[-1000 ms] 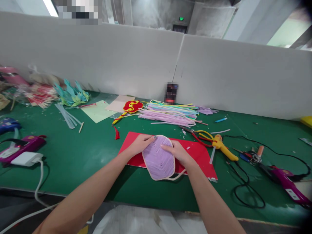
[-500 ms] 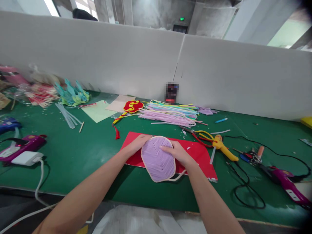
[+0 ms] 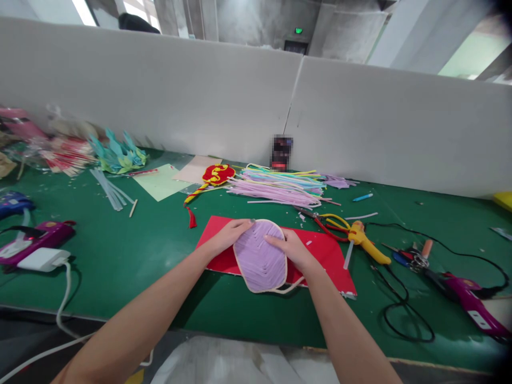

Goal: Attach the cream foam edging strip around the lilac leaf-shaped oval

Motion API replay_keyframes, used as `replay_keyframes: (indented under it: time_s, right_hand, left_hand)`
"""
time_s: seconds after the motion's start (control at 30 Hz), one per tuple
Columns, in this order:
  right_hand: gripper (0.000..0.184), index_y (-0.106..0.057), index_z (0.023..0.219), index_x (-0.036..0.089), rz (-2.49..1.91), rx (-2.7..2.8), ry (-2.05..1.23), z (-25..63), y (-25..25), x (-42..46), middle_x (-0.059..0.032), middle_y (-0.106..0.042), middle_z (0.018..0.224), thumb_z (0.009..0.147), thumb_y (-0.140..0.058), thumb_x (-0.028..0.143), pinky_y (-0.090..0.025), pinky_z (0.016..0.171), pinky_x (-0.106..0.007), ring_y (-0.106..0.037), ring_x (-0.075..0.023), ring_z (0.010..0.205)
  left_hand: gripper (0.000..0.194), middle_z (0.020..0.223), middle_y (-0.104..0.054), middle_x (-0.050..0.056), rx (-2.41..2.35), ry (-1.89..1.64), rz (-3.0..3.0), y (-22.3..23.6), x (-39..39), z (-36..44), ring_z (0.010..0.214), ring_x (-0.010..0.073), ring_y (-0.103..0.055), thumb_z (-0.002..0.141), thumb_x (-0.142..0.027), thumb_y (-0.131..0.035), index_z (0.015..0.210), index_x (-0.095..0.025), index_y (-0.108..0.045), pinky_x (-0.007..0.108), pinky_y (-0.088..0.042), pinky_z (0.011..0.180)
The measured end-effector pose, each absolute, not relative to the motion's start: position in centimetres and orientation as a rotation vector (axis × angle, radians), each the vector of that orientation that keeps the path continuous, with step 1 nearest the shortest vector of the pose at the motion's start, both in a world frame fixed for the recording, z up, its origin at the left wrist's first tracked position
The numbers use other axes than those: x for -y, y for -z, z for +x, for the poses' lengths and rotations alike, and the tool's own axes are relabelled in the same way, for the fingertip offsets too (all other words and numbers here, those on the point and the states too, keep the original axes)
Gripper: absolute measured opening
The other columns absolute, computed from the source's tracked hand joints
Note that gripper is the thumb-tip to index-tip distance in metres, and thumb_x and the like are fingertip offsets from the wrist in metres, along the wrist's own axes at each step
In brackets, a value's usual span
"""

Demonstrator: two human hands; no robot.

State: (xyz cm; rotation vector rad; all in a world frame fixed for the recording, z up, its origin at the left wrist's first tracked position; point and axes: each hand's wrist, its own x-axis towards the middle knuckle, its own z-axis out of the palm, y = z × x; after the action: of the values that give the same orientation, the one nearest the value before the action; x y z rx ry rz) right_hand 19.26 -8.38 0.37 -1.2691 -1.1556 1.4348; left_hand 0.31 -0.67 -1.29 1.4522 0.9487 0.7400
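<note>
A purple oval pad [image 3: 260, 258] of ribbed strips with a cream cord rim lies on a red sheet [image 3: 328, 256] on the green table [image 3: 132, 250]. My left hand [image 3: 226, 236] grips its upper left edge, fingers curled over the rim. My right hand [image 3: 293, 250] holds its right edge, thumb pressed on the purple face. A loose end of the cream cord [image 3: 291, 288] trails out at the pad's lower right.
A pile of pastel strips [image 3: 280, 186] and a red and yellow ornament [image 3: 216, 176] lie behind. A yellow glue gun [image 3: 366, 240], pliers, black cable [image 3: 408, 314] and a purple tool [image 3: 472, 301] sit right. Chargers [image 3: 36, 248] and paper crafts [image 3: 116, 154] sit left; a white partition [image 3: 200, 96] stands behind.
The purple pad has been turned and shifted slightly between my hands. Both hands have stayed on its edges.
</note>
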Motion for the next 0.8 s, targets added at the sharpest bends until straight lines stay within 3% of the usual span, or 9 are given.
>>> replay_keyframes:
  time_s: [0.17, 0.3, 0.47, 0.53, 0.7, 0.8]
  right_hand:
    - [0.037, -0.073, 0.095, 0.016, -1.26, 1.154, -1.453, 19.2, -0.4, 8.4, -0.0058, -0.075, 0.094, 0.067, -0.075, 0.04, -0.051, 0.077, -0.034, -0.067, -0.0229, 0.086]
    - [0.036, -0.073, 0.092, 0.015, -1.256, 1.121, -1.432, 19.2, -0.2, 8.4, -0.006, -0.075, 0.091, 0.065, -0.077, 0.039, -0.051, 0.075, -0.034, -0.068, -0.0235, 0.083]
    - [0.038, -0.072, 0.089, 0.017, -1.232, 0.986, -1.282, 19.5, 0.7, 7.7, -0.0053, -0.075, 0.091, 0.062, -0.077, 0.044, -0.052, 0.078, -0.036, -0.068, -0.0245, 0.086]
    - [0.041, -0.071, 0.092, 0.018, -1.221, 0.921, -1.204, 19.6, 1.1, 7.3, -0.0049, -0.075, 0.095, 0.063, -0.076, 0.047, -0.051, 0.082, -0.036, -0.067, -0.0241, 0.09]
    - [0.048, -0.068, 0.102, 0.02, -1.214, 0.874, -1.168, 19.5, 1.2, 7.1, -0.0057, -0.073, 0.101, 0.063, -0.075, 0.049, -0.052, 0.081, -0.037, -0.067, -0.0242, 0.092]
    - [0.046, -0.071, 0.098, 0.018, -1.239, 0.932, -1.207, 19.8, 0.8, 7.4, -0.0061, -0.075, 0.092, 0.066, -0.073, 0.051, -0.051, 0.078, -0.037, -0.067, -0.025, 0.087]
  left_hand:
    - [0.036, 0.069, -0.067, 0.0, -0.93, -0.722, 1.44, 1.3, 0.5, 0.2, 0.067, 0.0171, -0.056, 0.071, -0.051, -0.066, 0.07, -0.016, -0.07, 0.026, -0.042, 0.062]
    - [0.04, 0.069, -0.068, 0.002, -0.928, -0.747, 1.385, 1.1, 0.7, 0.3, 0.071, 0.0207, -0.06, 0.071, -0.056, -0.065, 0.071, -0.017, -0.071, 0.028, -0.044, 0.066]
    - [0.064, 0.079, -0.073, 0.008, -0.852, -0.78, 1.29, 0.7, 0.7, 0.5, 0.087, 0.0268, -0.065, 0.08, -0.071, -0.038, 0.086, -0.018, -0.073, 0.034, -0.048, 0.075]
    - [0.068, 0.083, -0.073, 0.009, -0.829, -0.8, 1.274, 0.7, 0.6, 0.5, 0.091, 0.0267, -0.065, 0.08, -0.073, -0.035, 0.091, -0.017, -0.072, 0.034, -0.049, 0.076]
    - [0.054, 0.095, -0.074, 0.007, -0.865, -0.838, 1.309, 1.1, 0.6, 0.3, 0.093, 0.026, -0.064, 0.067, -0.06, -0.067, 0.098, -0.016, -0.071, 0.032, -0.048, 0.078]
    - [0.051, 0.095, -0.074, 0.008, -0.889, -0.825, 1.34, 1.3, 0.6, 0.1, 0.088, 0.0256, -0.064, 0.068, -0.056, -0.068, 0.099, -0.016, -0.072, 0.032, -0.048, 0.076]
